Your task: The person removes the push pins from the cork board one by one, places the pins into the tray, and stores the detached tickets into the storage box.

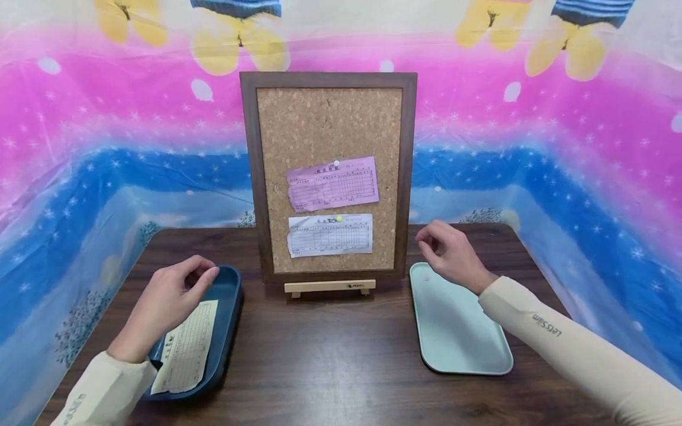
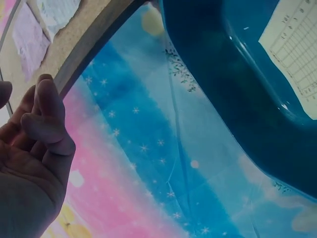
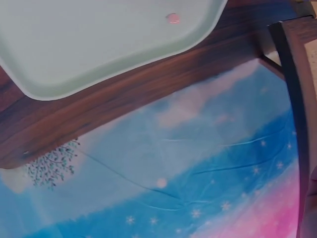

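Observation:
My left hand (image 1: 170, 296) hovers over the dark blue tray (image 1: 230, 307), fingers loosely bent and nothing visible in them. A cream printed slip (image 1: 194, 349) lies in that tray, partly hidden by the hand and sleeve. Above the far end of the pale green tray (image 1: 463, 331) is my right hand (image 1: 453, 254), its fingers loosely curled with no object seen. A small pink pushpin (image 3: 173, 19) lies in this tray. On the framed cork board (image 1: 330, 124), a white pushpin (image 1: 336, 163) fixes a pink slip (image 1: 333, 186); below, a yellow-green pushpin (image 1: 339, 219) fixes a white slip (image 1: 330, 238).
The cork board stands on a small wooden easel (image 1: 330, 288) at the back middle of the dark wooden table (image 1: 330, 355), between both trays. A patterned pink and blue cloth (image 1: 479, 118) hangs around the table's back and sides.

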A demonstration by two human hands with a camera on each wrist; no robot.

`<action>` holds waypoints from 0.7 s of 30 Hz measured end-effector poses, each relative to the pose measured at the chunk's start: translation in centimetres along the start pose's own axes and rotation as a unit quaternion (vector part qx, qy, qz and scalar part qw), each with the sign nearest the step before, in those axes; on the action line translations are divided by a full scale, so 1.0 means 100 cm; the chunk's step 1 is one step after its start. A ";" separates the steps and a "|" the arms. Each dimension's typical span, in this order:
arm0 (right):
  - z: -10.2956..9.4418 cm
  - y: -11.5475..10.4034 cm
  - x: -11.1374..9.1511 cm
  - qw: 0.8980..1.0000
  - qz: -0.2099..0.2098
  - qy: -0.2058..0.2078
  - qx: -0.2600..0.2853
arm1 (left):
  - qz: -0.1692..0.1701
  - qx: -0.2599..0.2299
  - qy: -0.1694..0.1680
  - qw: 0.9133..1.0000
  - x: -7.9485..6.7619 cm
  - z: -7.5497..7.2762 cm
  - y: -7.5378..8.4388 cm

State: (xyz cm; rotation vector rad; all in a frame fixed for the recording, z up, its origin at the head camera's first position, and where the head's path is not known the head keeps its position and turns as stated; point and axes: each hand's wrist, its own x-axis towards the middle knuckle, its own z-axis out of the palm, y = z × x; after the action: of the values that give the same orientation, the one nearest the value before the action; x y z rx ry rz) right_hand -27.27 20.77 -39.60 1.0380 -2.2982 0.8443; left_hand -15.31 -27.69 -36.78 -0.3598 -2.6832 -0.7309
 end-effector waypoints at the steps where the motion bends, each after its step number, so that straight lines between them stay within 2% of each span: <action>1: 0.000 -0.002 0.001 1.000 -0.006 0.001 0.002 | 0.004 -0.001 0.006 1.000 0.000 0.001 0.001; 7: -0.001 -0.009 0.011 1.000 -0.029 -0.003 -0.002 | 0.023 -0.004 0.040 0.999 0.005 0.003 0.004; 14: -0.007 -0.015 0.026 0.999 -0.041 -0.005 -0.008 | 0.043 -0.011 0.055 0.998 0.020 0.008 0.008; 21: -0.007 -0.020 0.037 0.999 -0.036 -0.005 -0.008 | 0.028 -0.022 0.059 0.998 0.040 0.012 0.015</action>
State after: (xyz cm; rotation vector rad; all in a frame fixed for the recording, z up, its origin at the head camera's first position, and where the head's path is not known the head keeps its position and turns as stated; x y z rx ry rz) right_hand -27.78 18.36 -36.11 1.1140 -2.2580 0.7928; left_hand -18.77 -25.15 -35.55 -0.3896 -2.5388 -0.7719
